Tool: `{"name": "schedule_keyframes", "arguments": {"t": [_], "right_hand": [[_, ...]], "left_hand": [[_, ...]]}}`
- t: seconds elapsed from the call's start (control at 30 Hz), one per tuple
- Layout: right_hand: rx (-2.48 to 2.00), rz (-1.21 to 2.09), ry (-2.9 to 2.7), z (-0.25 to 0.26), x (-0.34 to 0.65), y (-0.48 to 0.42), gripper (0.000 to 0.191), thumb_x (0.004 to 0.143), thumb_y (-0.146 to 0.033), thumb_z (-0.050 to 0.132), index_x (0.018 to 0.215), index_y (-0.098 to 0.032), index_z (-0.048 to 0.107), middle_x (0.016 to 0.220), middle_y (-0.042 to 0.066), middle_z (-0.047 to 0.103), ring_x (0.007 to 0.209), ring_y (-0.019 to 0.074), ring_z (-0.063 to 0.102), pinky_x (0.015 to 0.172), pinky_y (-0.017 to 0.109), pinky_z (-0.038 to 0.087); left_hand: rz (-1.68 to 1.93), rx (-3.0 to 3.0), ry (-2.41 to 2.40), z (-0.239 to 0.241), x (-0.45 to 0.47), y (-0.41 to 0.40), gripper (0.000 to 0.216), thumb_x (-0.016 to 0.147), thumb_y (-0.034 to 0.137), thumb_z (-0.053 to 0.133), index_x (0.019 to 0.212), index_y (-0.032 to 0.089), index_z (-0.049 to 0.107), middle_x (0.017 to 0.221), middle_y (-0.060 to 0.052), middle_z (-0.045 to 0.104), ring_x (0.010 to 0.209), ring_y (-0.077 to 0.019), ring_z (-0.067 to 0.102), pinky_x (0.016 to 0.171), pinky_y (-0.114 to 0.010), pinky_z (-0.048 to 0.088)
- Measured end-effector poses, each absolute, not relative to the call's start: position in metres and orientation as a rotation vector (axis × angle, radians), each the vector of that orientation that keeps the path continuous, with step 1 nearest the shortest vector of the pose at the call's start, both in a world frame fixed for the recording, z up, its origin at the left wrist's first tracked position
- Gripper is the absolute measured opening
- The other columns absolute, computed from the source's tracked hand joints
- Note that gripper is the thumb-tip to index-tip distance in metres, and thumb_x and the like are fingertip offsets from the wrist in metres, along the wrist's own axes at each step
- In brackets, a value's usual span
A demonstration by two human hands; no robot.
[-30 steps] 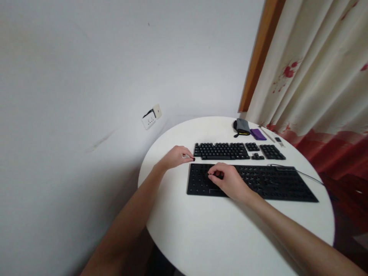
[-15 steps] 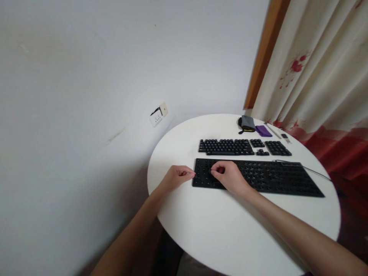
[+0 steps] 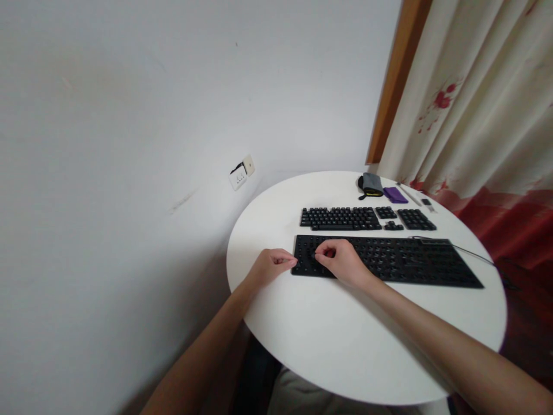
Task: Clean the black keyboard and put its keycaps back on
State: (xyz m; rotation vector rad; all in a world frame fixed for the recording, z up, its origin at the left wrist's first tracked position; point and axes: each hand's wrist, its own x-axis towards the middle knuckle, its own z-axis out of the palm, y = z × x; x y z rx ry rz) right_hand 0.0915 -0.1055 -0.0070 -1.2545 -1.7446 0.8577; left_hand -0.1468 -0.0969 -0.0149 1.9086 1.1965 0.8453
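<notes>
The thumb and forefinger of the left hand (image 3: 270,266) were drawn together in a narrow pinch at the near left part of the keyboard (image 3: 425,271); whether a small piece was caught between them could not be told. The right hand (image 3: 343,262) also pinched, its thumb and forefinger curled almost into a ring over the left part of the keyboard, with dark material just behind the tips, so its hold could not be made out either.

The keyboard lay flat on the white table (image 3: 363,346), its face dotted with small studs. It would likely have been stiff and fairly light for its length, best steadied by its long rims, since the studs seemed the more delicate part. A thin cable (image 3: 473,252) ran off from its far edge and could have tugged if the keyboard slid.

Just beyond it lay the black keys (image 3: 341,219), set out in separate blocks. Each was probably hard, smooth plastic, nearly weightless and apt to slip from the fingers or tip over; two opposite sides would have given the surest grip.

Farther out sat a grey pouch (image 3: 372,184) and a purple cloth (image 3: 395,195).
</notes>
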Motion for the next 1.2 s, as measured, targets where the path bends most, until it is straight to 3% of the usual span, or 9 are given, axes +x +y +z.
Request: {"name": "schedule_keyframes", "arguments": {"t": [0.57,0.93,1.2], "right_hand": [[-1.226,0.878,-1.736,-0.0045,0.0911,-0.1089,0.008,0.076,-0.016,0.064,0.071,-0.017,0.071,0.068,0.001,0.068,0.061,0.0133,0.057,0.059,0.025,0.041],[-1.236,0.894,-1.761,-0.0020,0.0885,-0.1122,0.008,0.076,-0.015,0.064,0.071,-0.017,0.071,0.069,0.001,0.069,0.062,0.0133,0.057,0.060,0.025,0.041],[-1.224,0.892,-1.777,-0.0085,0.0876,-0.1109,0.008,0.076,-0.015,0.064,0.071,-0.017,0.070,0.068,0.000,0.069,0.061,0.0133,0.056,0.060,0.025,0.041]], "left_hand": [[1.003,2.072,1.046,-0.0154,-0.1455,-0.1014,0.006,0.080,0.023,0.075,0.083,0.021,0.080,0.089,-0.008,0.076,0.085,-0.0191,0.069,0.071,-0.028,0.054],[1.003,2.173,1.008,-0.0166,-0.1476,-0.1011,0.003,0.080,0.022,0.076,0.080,0.022,0.079,0.090,-0.008,0.075,0.086,-0.0180,0.068,0.069,-0.026,0.054],[1.000,2.238,1.025,-0.0173,-0.1488,-0.1003,0.006,0.083,0.024,0.074,0.081,0.023,0.079,0.090,-0.006,0.077,0.087,-0.0188,0.068,0.075,-0.030,0.054]]}}
